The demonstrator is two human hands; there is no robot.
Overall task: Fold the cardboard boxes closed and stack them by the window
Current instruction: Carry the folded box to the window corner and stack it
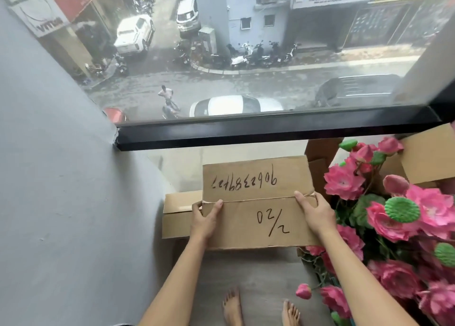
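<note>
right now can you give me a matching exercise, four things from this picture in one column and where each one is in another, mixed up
Things
1. box with handwriting
2. plain box
3. pink flowers
4. window frame

Places
A. along the far edge, above the boxes
B. gripped at both ends by the left hand and right hand
C. to the right of the boxes
D. on the floor by the grey wall, partly under another box

Pairs: 1-B, 2-D, 3-C, 4-A
</note>
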